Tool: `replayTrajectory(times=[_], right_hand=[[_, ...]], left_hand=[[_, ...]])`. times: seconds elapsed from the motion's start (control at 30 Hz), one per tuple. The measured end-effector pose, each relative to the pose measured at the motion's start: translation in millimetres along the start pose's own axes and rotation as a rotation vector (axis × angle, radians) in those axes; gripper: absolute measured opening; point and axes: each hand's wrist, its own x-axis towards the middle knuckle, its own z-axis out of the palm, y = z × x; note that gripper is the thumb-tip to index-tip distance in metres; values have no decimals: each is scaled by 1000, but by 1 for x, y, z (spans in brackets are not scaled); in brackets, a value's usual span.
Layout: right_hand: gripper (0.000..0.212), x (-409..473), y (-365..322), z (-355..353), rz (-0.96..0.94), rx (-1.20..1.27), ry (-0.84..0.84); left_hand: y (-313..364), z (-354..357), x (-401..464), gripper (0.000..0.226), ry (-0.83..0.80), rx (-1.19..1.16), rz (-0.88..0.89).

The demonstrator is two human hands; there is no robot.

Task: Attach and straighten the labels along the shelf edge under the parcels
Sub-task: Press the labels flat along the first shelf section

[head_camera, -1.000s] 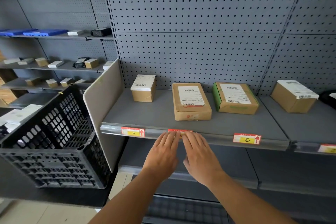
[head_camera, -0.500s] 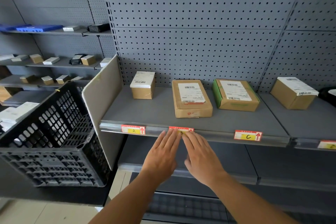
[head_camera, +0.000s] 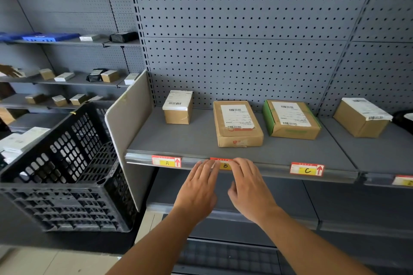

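Pressing on the middle label [head_camera: 225,165] with straight fingers, both hands are meeting at the front rail of the shelf [head_camera: 268,168]. The left hand [head_camera: 199,187] is lying flat with its fingertips covering the label's left end, and the right hand [head_camera: 251,190] is covering its right end — neither is gripping anything, the fingers only touching. Between them the label is showing a red top strip and a yellow field with a handwritten B; its ends are hidden under the fingers.

This label is sitting in the rail just below the flat brown parcel [head_camera: 237,123]. To the left, under the small upright box [head_camera: 178,106], the label marked A [head_camera: 166,161] is sitting level in the rail, red-bordered with a yellow field and a red arrow. To the right, under the green-sided parcel [head_camera: 291,119], the label marked C [head_camera: 307,169] is looking the same but tilting slightly, its right end lower. Another label [head_camera: 403,180] is showing partly at the frame edge, below a fourth parcel [head_camera: 362,117].

A black plastic crate [head_camera: 60,169] is standing to the left of the shelf — beside its grey end panel [head_camera: 127,127].
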Motion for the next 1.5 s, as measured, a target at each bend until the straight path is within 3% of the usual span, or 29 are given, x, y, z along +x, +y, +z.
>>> replayTrajectory(times=[0.23,0.5,1.03,1.33,1.5], right_hand=[[52,10,4,-3,-2,115,21],[47,8,1,-2,-46,64,17],[55,8,6,-6,-5,93,56],[34,13,7,-7,1,46,42],[34,16,10,-10,-39,22,-18]], left_hand=[[3,-6,0,74,-2,-53,-35],[3,-9,1,73,5,-85,-54],[1,-18,11,62,32,-57,-59],[1,-21,13,60,54,-41,-54],[-2,-16,14,59,36,-39,-66]])
